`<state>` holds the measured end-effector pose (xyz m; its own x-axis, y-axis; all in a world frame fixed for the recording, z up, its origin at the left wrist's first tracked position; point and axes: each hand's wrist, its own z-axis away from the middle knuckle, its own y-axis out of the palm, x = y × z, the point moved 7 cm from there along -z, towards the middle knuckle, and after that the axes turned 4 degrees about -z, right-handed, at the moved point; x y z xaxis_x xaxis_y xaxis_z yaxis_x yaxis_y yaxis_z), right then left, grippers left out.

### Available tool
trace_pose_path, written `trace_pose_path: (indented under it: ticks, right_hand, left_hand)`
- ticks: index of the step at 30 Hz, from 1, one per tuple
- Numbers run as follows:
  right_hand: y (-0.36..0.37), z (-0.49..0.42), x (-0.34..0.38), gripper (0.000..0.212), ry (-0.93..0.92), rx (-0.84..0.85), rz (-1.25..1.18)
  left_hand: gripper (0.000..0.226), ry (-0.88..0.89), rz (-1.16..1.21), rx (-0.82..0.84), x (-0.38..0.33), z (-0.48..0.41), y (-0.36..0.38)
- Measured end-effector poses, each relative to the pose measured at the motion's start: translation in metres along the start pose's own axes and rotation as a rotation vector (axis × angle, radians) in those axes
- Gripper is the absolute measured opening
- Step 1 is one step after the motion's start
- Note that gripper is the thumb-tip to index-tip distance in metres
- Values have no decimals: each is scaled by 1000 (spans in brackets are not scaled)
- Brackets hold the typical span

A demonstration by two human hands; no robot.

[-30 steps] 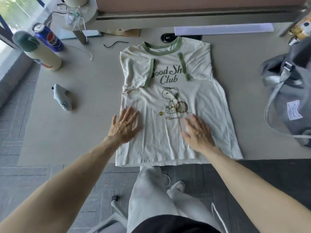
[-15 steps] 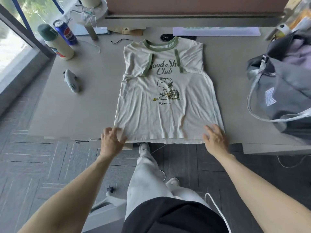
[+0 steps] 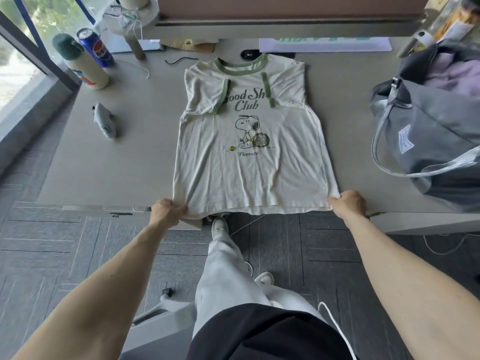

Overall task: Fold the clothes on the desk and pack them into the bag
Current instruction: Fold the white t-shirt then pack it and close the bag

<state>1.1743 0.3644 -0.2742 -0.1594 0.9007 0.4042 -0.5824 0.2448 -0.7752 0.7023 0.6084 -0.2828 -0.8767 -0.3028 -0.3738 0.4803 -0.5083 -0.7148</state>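
Note:
A cream T-shirt [image 3: 249, 162] with green trim and a cartoon dog print lies face up on the grey desk [image 3: 124, 157], both sleeves folded in over the chest. Its hem hangs slightly over the desk's near edge. My left hand [image 3: 167, 211] grips the hem's left corner. My right hand [image 3: 346, 202] grips the hem's right corner. A grey bag [image 3: 436, 131] stands open at the desk's right side, with lilac cloth showing inside it.
At the back left stand a cream bottle with a green cap [image 3: 80, 63] and a blue can [image 3: 96, 46]. A small grey-white toy [image 3: 105, 123] lies left of the shirt. A lamp base [image 3: 130, 14] and cables sit at the back. My legs are below the desk edge.
My hands slid from the shirt's lower middle down to the hem corners and closed on them. The view pulled back from the desk.

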Motion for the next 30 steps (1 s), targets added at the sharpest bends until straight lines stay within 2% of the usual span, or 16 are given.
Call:
trace_pose_path:
  ticks: [4,7,13,15,19,21,24,27,30]
  right_hand:
    - [0,5,-14,15,121,99,-138]
    - [-6,14,-19,17,151,220,-373]
    - [-38,36,21,9,20,319,-655]
    - [-55,43,38,16,-16,339,-776]
    - [-87,54,63,45,-38,418,-1003]
    - [-98,51,73,36,-49,456,-1042]
    - [-108,40,93,20,-67,485,-1078]
    - [-112,25,124,30,-77,466,-1126]
    - [-112,12,161,25,-59,454,-1167]
  left_hand:
    - [23,-28,16,56,14,15,-8]
    - [23,-24,67,86,16,27,-23]
    - [20,13,195,181,-7,44,-51]
    - [19,32,212,253,-17,51,-64]
    - [20,75,137,466,-27,64,-88]
    - [23,103,145,527,-32,65,-102]
    - [23,127,331,507,-52,57,-124]
    - [19,162,520,428,-88,39,-143]
    - [18,152,680,344,-127,13,-155]
